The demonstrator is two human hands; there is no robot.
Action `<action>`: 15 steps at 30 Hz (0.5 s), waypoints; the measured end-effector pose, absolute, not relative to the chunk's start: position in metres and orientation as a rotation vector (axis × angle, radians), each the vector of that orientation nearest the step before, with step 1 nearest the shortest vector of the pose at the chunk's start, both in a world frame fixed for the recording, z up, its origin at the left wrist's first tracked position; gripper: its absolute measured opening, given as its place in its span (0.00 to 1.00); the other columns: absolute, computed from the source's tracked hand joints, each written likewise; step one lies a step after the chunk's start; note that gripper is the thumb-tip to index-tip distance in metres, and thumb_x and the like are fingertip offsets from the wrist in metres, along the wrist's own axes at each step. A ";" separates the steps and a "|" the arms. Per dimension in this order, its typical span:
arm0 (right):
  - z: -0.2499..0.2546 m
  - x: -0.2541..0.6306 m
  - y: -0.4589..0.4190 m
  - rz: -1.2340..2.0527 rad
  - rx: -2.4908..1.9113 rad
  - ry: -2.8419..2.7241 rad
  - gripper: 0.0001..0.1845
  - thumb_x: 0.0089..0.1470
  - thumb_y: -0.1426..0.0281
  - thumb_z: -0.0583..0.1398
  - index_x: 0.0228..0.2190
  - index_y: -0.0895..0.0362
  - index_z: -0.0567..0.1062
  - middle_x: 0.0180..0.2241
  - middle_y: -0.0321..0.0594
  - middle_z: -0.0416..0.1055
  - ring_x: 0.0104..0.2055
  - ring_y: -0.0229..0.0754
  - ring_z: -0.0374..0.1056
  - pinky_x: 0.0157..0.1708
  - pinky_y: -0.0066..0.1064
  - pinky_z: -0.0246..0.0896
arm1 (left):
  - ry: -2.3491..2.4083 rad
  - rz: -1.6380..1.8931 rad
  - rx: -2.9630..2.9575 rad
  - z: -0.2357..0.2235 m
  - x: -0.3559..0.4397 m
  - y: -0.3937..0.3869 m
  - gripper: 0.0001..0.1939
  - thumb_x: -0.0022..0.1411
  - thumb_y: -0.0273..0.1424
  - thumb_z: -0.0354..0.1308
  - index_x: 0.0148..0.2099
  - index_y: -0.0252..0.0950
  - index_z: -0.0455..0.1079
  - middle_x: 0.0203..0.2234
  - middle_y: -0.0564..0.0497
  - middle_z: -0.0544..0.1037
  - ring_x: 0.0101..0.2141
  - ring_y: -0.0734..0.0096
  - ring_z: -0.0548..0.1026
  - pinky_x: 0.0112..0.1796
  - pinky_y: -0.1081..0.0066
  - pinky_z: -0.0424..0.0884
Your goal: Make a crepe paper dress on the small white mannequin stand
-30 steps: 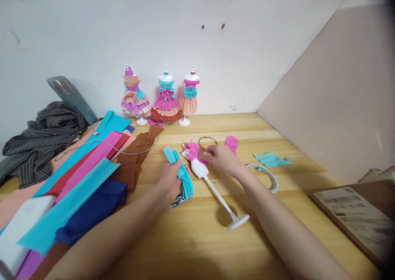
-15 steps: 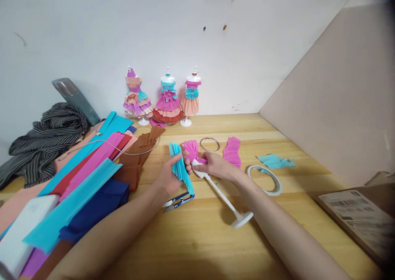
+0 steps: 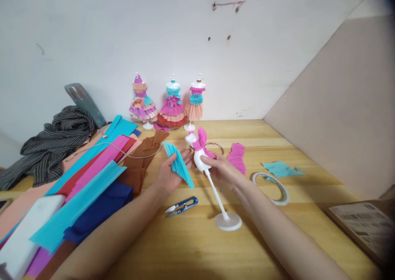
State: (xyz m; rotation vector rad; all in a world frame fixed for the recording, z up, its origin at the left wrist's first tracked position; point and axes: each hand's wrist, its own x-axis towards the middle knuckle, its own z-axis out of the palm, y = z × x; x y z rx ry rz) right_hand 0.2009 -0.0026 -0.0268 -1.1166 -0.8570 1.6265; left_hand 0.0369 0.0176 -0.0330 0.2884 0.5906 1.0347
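Note:
My left hand [image 3: 170,174] holds a pleated turquoise paper strip [image 3: 179,165] in its palm, fingers curled round it. My right hand [image 3: 220,169] grips the torso of a small white mannequin [image 3: 200,158], which wears a pink pleated paper piece at its chest. The mannequin stands nearly upright, its round white base [image 3: 228,221] resting on the wooden table [image 3: 197,239]. The turquoise strip is just left of the mannequin torso.
Blue-handled snips [image 3: 181,206] lie before my left hand. A pink pleated piece [image 3: 237,157], tape ring [image 3: 272,182] and turquoise scrap [image 3: 280,168] lie right. Three dressed mannequins [image 3: 172,104] stand by the wall. Coloured paper sheets [image 3: 92,169], striped cloth [image 3: 52,142] left; cardboard box [image 3: 361,226] right.
My right hand raised the mannequin from lying on the table to standing on its base. My left hand lifted the turquoise strip off the snips and brought it beside the mannequin.

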 end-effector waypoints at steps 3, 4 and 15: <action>-0.029 0.197 -0.004 1.681 -1.071 -0.758 0.15 0.42 0.64 0.67 0.33 0.57 0.73 0.26 0.40 0.74 0.26 0.41 0.70 0.26 0.31 0.66 | 0.525 1.042 0.311 -0.029 0.034 0.019 0.21 0.65 0.27 0.45 0.58 0.29 0.62 0.47 0.37 0.77 0.51 0.58 0.74 0.52 0.59 0.69; -0.029 0.196 -0.005 1.720 -1.046 -0.736 0.15 0.43 0.64 0.65 0.34 0.56 0.73 0.27 0.41 0.75 0.28 0.43 0.71 0.28 0.34 0.68 | 0.503 1.047 0.319 -0.028 0.034 0.020 0.22 0.64 0.27 0.44 0.59 0.28 0.62 0.47 0.37 0.77 0.51 0.59 0.74 0.53 0.59 0.68; -0.032 0.179 -0.014 1.773 -0.982 -0.747 0.15 0.37 0.65 0.68 0.31 0.56 0.75 0.25 0.37 0.73 0.26 0.38 0.67 0.27 0.29 0.63 | 0.642 1.132 0.411 -0.028 0.039 0.022 0.15 0.64 0.26 0.46 0.48 0.35 0.71 0.44 0.47 0.79 0.50 0.63 0.74 0.51 0.66 0.69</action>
